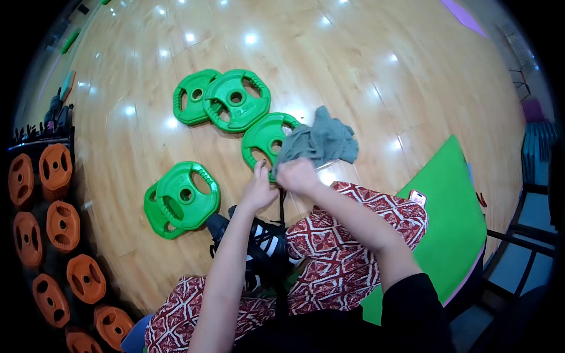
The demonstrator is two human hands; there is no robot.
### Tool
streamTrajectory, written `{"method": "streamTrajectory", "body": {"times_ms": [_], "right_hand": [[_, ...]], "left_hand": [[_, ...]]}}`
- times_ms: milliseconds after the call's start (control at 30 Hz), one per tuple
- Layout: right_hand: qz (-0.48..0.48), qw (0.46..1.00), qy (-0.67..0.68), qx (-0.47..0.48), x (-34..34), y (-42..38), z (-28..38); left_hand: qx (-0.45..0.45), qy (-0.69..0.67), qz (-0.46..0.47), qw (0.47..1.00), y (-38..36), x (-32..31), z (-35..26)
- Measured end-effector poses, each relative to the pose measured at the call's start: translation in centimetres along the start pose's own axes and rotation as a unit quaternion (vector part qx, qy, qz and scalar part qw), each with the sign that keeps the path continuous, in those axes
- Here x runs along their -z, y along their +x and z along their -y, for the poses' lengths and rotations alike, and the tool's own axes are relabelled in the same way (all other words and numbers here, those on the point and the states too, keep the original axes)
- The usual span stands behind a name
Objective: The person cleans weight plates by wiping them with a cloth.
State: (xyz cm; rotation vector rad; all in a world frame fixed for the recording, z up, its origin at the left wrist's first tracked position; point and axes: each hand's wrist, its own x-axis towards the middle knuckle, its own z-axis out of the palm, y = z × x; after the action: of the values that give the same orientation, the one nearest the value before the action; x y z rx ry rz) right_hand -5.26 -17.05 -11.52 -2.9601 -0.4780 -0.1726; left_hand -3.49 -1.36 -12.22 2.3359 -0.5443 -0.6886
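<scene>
A green weight plate (259, 139) lies on the floor in front of me. My left hand (259, 189) is closed on its near edge, with the thumb side raised by the lower handle opening. A crumpled grey-green cloth (325, 140) covers the plate's right side and spreads onto the floor. My right hand (298, 176) is closed on the near end of this cloth, pressed down over the plate's lower right edge. The right fingertips are hidden. Beyond, another green plate marked 2.5 (253, 113) overlaps a second green plate (185, 112).
Two stacked green plates (203, 202) lie at the left, near my black shoes (265, 244). Orange plates (63, 226) fill a rack along the left edge. I sit by a green mat (450, 206); a phone (417, 197) rests by my knee. A dark-framed rack (524, 235) stands right.
</scene>
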Motion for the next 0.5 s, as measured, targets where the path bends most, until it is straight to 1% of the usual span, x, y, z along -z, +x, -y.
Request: {"method": "streamTrajectory", "body": {"times_ms": [33,100,167,233,267,300,333,367,400,467,500], "right_hand": [[0.01,0.997,-0.074,-0.034,-0.6,0.4,-1.5],[0.024,0.986,0.002,-0.162,0.8,1.6,-5.4],[-0.05,0.981,-0.036,-0.182,0.5,1.4,-7.8],[-0.035,0.981,-0.02,-0.189,1.0,1.3,-6.2],[-0.018,0.98,-0.005,-0.196,1.2,0.9,-5.0],[-0.005,0.983,0.026,-0.179,0.6,0.0,-3.5],[0.08,0.989,-0.054,-0.113,0.0,-0.7,-1.6],[0.027,0.999,-0.022,-0.014,-0.2,-1.4,0.3],[-0.017,0.999,0.042,0.011,-0.2,-1.9,1.9],[-0.026,0.999,0.041,0.019,-0.5,-1.7,0.9],[-0.035,0.998,0.038,0.028,-0.5,-1.3,-0.2]], "left_hand": [[-0.012,-0.009,0.008,1.0,0.0,0.2,0.1],[-0.009,-0.005,-0.005,1.0,-0.2,0.3,0.1],[0.008,-0.01,0.009,1.0,-0.1,0.3,-0.2],[0.012,-0.016,0.005,1.0,0.0,0.7,-0.9],[0.033,-0.005,0.014,0.999,0.0,1.0,-1.5],[0.055,0.004,0.025,0.998,-0.1,0.9,-1.9],[0.044,-0.001,0.011,0.999,0.0,0.6,-1.6],[0.045,-0.004,0.012,0.999,0.0,0.2,-1.3],[0.04,-0.007,0.002,0.999,0.1,0.2,-1.1],[0.038,-0.007,-0.008,0.999,-0.1,0.2,-0.7],[0.022,0.001,-0.003,1.0,-0.5,0.8,-1.2]]}}
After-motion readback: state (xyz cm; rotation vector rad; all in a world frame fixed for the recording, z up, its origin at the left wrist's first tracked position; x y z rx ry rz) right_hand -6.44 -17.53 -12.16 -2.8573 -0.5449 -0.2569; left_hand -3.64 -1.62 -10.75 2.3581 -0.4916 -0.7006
